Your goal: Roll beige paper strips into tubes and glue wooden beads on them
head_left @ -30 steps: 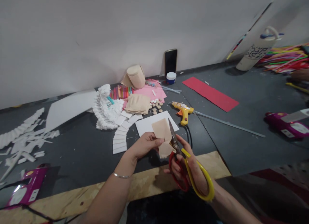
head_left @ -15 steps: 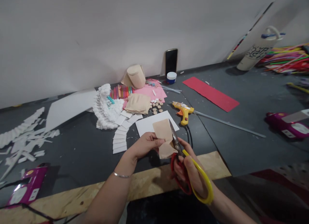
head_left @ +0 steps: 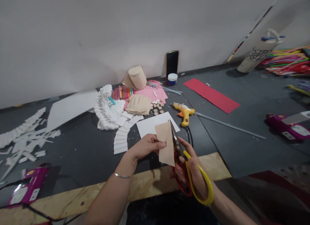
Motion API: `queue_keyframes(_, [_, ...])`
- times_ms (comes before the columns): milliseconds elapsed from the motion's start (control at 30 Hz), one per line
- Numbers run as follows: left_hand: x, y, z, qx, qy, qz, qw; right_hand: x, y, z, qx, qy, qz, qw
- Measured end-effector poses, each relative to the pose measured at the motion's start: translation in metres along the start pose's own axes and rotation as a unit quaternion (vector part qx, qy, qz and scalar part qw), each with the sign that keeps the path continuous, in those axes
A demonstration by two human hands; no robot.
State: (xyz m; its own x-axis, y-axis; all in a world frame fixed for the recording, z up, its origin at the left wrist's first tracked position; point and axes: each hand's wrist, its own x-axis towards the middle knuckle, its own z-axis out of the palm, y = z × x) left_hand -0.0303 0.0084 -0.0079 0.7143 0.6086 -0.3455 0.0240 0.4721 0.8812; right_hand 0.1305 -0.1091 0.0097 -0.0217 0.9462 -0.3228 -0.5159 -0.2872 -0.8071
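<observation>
My left hand [head_left: 149, 145] pinches a strip of beige paper [head_left: 166, 155] between thumb and fingers. The strip hangs roughly upright with a ragged lower edge. In my right hand [head_left: 193, 170] are scissors [head_left: 178, 146] with one yellow and one red handle, their blades pointing away from me along the strip's right edge. Whether the blades touch the paper I cannot tell. Beneath the hands lies a white sheet [head_left: 147, 125]. Beyond it sit a stack of beige paper pieces [head_left: 139, 104], a beige roll [head_left: 137, 78] and several small round wooden pieces [head_left: 156, 112].
A yellow glue gun [head_left: 185, 113] lies right of the white sheet, a glue stick [head_left: 230, 127] beside it. White card pieces [head_left: 120, 144] curve at the left. Farther right are red paper [head_left: 210, 95] and a purple device [head_left: 288, 125]; a phone [head_left: 172, 62] leans on the wall.
The beige strip's lower part, folded and twisted before, now hangs flat and straight. The scissors remain at its right edge, and both hands have barely moved.
</observation>
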Motion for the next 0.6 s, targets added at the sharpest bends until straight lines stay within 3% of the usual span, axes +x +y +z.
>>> queue_keyframes(167, [-0.001,0.001,0.000,0.025,-0.010,-0.004,1.000,0.006,0.005,-0.006,0.000,0.045,-0.010,0.999])
queue_keyframes(300, [-0.003,0.002,0.001,0.024,-0.024,-0.008,0.999,0.006,0.006,-0.008,0.004,0.024,0.024,0.999])
queue_keyframes(400, [-0.002,0.001,0.002,0.006,-0.020,-0.010,1.000,-0.003,-0.005,-0.007,-0.001,0.000,-0.008,1.000])
queue_keyframes(500, [0.004,-0.001,0.001,-0.044,0.053,0.016,0.997,-0.012,-0.030,-0.021,-0.083,-0.022,-0.073,0.994])
queue_keyframes(533, [0.006,-0.001,0.000,-0.071,0.093,0.035,0.993,-0.013,-0.041,-0.031,-0.145,-0.003,-0.087,0.986])
queue_keyframes(600, [0.011,0.000,-0.002,-0.134,0.169,0.077,0.973,-0.009,-0.063,-0.058,-0.298,0.037,-0.102,0.949])
